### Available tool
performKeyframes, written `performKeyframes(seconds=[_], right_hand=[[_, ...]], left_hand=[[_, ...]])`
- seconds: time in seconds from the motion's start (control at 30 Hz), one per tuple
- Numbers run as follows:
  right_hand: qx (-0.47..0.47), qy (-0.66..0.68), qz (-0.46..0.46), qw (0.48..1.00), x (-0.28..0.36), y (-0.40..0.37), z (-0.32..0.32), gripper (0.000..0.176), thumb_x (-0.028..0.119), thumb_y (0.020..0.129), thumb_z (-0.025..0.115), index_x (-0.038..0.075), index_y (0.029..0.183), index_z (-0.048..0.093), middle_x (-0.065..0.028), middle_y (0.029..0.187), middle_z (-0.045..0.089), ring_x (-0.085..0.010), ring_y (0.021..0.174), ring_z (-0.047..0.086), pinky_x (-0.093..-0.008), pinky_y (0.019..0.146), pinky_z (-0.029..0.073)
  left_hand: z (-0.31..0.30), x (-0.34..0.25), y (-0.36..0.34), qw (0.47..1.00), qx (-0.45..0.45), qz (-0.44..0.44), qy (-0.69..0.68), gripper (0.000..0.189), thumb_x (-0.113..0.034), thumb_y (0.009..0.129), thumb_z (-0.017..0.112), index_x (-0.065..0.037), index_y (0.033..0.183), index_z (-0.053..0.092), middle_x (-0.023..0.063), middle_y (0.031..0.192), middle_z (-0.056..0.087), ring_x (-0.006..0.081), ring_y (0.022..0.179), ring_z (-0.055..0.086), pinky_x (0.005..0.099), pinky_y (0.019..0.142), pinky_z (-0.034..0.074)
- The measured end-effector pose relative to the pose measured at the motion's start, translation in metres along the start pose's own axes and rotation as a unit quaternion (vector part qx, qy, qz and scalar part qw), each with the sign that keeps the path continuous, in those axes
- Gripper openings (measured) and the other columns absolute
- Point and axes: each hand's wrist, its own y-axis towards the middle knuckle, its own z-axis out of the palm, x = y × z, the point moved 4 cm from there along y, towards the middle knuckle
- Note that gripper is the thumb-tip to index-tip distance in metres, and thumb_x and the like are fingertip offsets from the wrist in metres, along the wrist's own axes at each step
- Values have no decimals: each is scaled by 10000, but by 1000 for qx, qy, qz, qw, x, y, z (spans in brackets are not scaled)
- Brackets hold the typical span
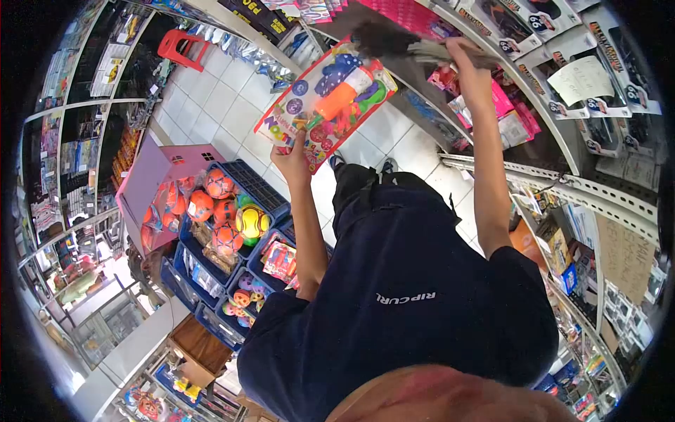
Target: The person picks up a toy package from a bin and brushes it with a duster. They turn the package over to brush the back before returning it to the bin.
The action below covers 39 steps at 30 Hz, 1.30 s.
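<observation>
Left hand [292, 158]: gripping the toy pack [330, 98] by its lower edge (bright plastic pieces inside).
Right hand [465, 60]: grasping a duster [383, 39] at the pack's top.

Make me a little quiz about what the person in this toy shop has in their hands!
1. Pick one: what does the left hand hold?
A) a toy pack
B) a red stool
C) a cardboard box
2. True or false: the right hand grips a dark duster, raised above the toy pack.
3. Fill the gap: the orange balls sit in a ____ crate on the floor.

Key: 1 A. 2 true. 3 blue.
</observation>
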Motion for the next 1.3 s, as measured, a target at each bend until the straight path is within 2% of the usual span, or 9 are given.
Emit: performKeyframes(seconds=[0.03, 0.1, 0.17, 0.3, 0.37, 0.5, 0.83, 0.97, 1.3], right_hand=[[16, 219, 138, 966, -2, -5, 6, 215, 205, 800, 612, 8, 884, 627, -81, 782, 632, -174, 665, 579, -282, 664, 460], [48, 201, 115, 972, -5, 0, 14, 209, 198, 798, 607, 7, 880, 631, -87, 795, 635, -171, 669, 581, -281, 681, 461], [2, -244, -177, 954, 0, -1, 18, 212, 186, 804, 598, -12, 880, 606, -87, 769, 624, -141, 616, 565, -249, 602, 454], [104, 161, 129, 973, 7, -7, 36, 196, 190, 820, 582, 5, 873, 617, -38, 746, 617, -95, 631, 546, -234, 612, 440], [44, -37, -35, 998, -10, -4, 41, 172, 184, 817, 595, 20, 853, 627, -6, 733, 597, -82, 598, 525, -209, 555, 415], [254, 18, 92, 963, 1, -33, 71, 202, 208, 819, 601, 13, 865, 628, 5, 697, 588, -58, 590, 507, -211, 550, 408], [24, -111, -11, 993, -15, -40, 55, 163, 169, 797, 616, 11, 833, 633, -28, 754, 618, -103, 685, 548, -242, 666, 425], [241, 68, 160, 955, -17, -57, 60, 180, 173, 821, 584, 3, 866, 625, -41, 723, 610, -92, 605, 530, -241, 596, 418], [13, -35, 80, 996, -33, -61, 30, 192, 195, 829, 583, 10, 868, 615, -11, 687, 570, -79, 597, 517, -207, 585, 409]], left_hand=[[-1, -2, -2, 1000, 2, -3, 9, 174, 22, 744, 631, 46, 911, 591, 77, 833, 634, 116, 707, 593, 232, 636, 453], [-3, -2, -5, 1000, 4, -6, 19, 163, 18, 745, 633, 45, 901, 593, 74, 824, 634, 108, 696, 589, 230, 628, 451], [-8, 2, -7, 996, 17, -9, 88, 142, 10, 744, 639, 43, 876, 598, 64, 798, 631, 88, 669, 572, 219, 609, 443], [-11, 4, -12, 996, 13, -2, 89, 136, 0, 743, 645, 43, 863, 598, 53, 778, 627, 70, 644, 553, 206, 594, 432], [-3, 1, -15, 996, 15, 4, 88, 132, -5, 742, 648, 41, 855, 596, 37, 757, 618, 61, 630, 541, 197, 580, 422], [4, 9, -16, 998, 7, 26, 59, 108, -8, 742, 649, 42, 820, 592, 24, 726, 601, 56, 615, 516, 209, 560, 407], [8, 5, -20, 993, -24, 57, 97, 113, -24, 749, 635, 57, 821, 602, 46, 732, 612, 66, 632, 533, 214, 581, 428], [-2, 7, -19, 990, -34, 70, 119, 115, -16, 744, 638, 59, 823, 601, 52, 734, 615, 67, 633, 533, 217, 575, 426], [-22, 19, -9, 996, -81, 20, 28, 148, 19, 741, 650, 32, 863, 567, 69, 801, 615, 108, 678, 569, 232, 602, 441]])
